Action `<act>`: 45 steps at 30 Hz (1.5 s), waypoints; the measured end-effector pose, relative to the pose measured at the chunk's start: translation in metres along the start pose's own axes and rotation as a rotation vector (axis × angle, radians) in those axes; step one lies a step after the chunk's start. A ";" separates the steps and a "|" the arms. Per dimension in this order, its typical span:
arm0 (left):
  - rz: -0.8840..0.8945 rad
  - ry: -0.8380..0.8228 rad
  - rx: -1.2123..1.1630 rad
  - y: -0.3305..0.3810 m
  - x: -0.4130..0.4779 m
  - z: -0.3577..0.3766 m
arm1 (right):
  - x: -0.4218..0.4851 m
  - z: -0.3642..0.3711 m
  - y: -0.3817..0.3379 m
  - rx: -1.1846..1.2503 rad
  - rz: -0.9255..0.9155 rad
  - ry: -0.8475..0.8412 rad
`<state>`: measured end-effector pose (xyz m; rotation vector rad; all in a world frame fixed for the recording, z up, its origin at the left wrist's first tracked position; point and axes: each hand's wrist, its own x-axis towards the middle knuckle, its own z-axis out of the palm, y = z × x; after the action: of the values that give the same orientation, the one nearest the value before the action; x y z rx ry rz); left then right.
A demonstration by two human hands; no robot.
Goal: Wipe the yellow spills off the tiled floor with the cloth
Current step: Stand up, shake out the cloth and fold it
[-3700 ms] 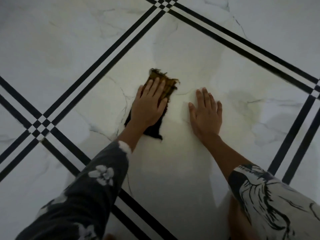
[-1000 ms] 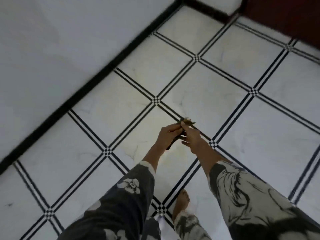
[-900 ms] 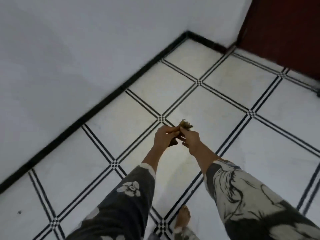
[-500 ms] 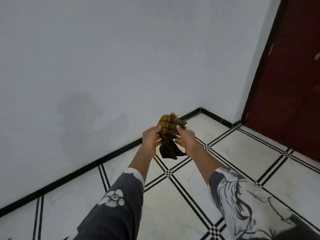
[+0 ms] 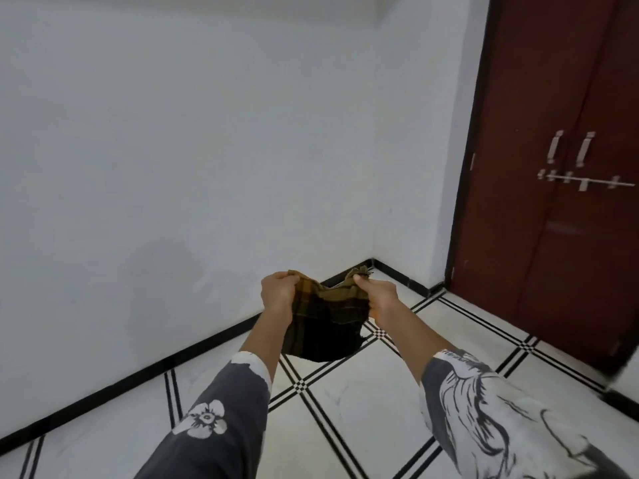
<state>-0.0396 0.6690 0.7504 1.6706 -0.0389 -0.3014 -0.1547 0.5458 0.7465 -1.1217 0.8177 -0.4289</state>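
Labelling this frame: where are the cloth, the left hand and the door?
cloth (image 5: 325,326), head view, hanging middle.
left hand (image 5: 276,291), head view, back of hand.
door (image 5: 553,236), head view, dark red panel.

Both arms reach forward, raised near mid-frame. Left hand (image 5: 278,292) fisted at centre-left, fingers curled tight, pinching one upper corner of a dark brown-and-yellow checked cloth (image 5: 325,323). Right hand (image 5: 377,299) centre-right, thumb on top, clamped on the opposite corner. Hands apart, level. Patterned grey sleeves cover both forearms.

white tiled floor (image 5: 363,413), black line borders
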 end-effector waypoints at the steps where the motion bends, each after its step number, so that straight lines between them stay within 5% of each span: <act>1: 0.084 0.017 0.162 0.003 -0.010 0.022 | 0.000 -0.018 -0.009 0.027 0.006 -0.042; 4: 0.350 0.131 0.537 0.009 -0.045 0.086 | 0.009 -0.074 -0.032 0.115 0.028 -0.103; 9: 0.342 -0.329 0.263 0.000 -0.084 0.192 | 0.042 -0.148 -0.056 0.118 0.097 -0.152; 14: 0.453 -0.206 0.406 -0.010 -0.085 0.265 | 0.081 -0.192 -0.067 0.128 0.134 -0.171; 19: 0.081 -0.334 -0.064 0.008 -0.053 0.311 | 0.123 -0.222 -0.089 0.110 0.021 -0.155; 24: -0.024 -0.429 -0.228 0.028 -0.020 0.357 | 0.169 -0.230 -0.121 -0.090 -0.179 -0.072; 29: 0.014 -0.426 -0.215 0.042 0.016 0.401 | 0.224 -0.235 -0.146 -0.121 -0.261 0.024; 33: -0.067 -0.374 -0.326 0.044 0.026 0.426 | 0.256 -0.255 -0.162 -0.027 -0.158 -0.024; 39: -0.061 -0.258 -0.326 0.053 0.019 0.448 | 0.284 -0.279 -0.187 -0.213 -0.005 -0.363; 45: 0.048 -0.103 -0.154 0.045 -0.006 0.480 | 0.298 -0.293 -0.188 -0.269 -0.015 -0.480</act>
<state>-0.1438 0.1987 0.7520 1.4984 -0.1295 -0.3461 -0.1689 0.0880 0.7541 -1.4093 0.4497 -0.0501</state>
